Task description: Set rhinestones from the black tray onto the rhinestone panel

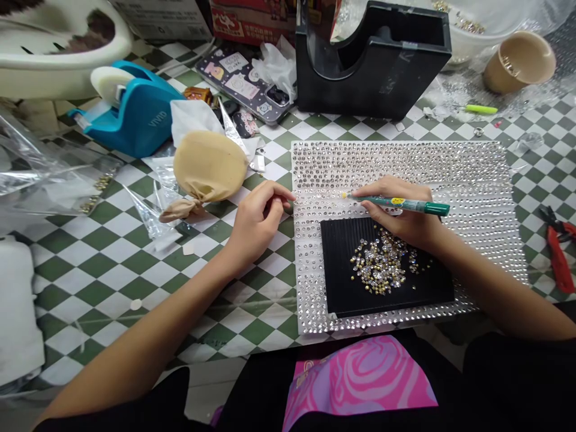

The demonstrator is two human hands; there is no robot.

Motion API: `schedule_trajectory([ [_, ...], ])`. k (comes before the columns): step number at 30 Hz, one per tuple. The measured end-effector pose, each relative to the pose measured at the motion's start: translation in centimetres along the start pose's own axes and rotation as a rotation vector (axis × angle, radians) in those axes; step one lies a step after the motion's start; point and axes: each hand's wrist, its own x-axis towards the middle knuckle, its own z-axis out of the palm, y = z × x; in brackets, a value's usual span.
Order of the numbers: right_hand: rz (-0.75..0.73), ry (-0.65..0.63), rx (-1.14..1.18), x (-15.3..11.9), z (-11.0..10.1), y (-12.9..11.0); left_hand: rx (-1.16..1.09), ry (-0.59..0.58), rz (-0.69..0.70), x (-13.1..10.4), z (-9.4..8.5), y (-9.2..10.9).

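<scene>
My right hand [400, 210] is closed around a green pen [425, 206] with a yellow tip, which points left at a row on a white sheet of rhinestones [405, 156]. Curled fingers make up my left hand [263, 216]; its index fingertip and thumb meet the sheet's left edge. On the lower part of the sheet lies a ribbed black tray [342, 282], just below my right hand. A pile of loose clear and gold rhinestones [380, 264] is spread on the tray. Stones are dense at the sheet's top, with paler gaps around the pen tip.
Left of the sheet is a knotted tan pouch [209, 165] among plastic scraps. Behind stand a blue tape dispenser [144, 111], a patterned phone [245, 84] and a large black dispenser [373, 72]. At right are a tan cup [519, 63] and red-handled pliers [559, 255].
</scene>
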Motion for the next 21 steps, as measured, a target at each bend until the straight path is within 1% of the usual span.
schedule_trajectory([
  [5,0.002,0.022,0.032,0.1,-0.2,-0.2,-0.007,0.004,0.01,0.0,0.0,0.0],
  [11,0.136,0.043,0.127,0.1,-0.4,-0.2,-0.002,-0.006,-0.005,0.0,0.0,0.1],
  [15,0.173,0.073,0.209,0.0,-0.8,-0.2,0.011,-0.004,-0.015,0.0,0.0,0.1],
  [17,0.166,0.036,0.225,0.0,-1.4,-0.5,0.012,-0.004,-0.012,0.0,0.0,0.0],
  [21,0.091,-0.098,0.3,0.0,-2.5,-1.1,0.005,-0.002,0.009,0.0,0.0,-0.2],
])
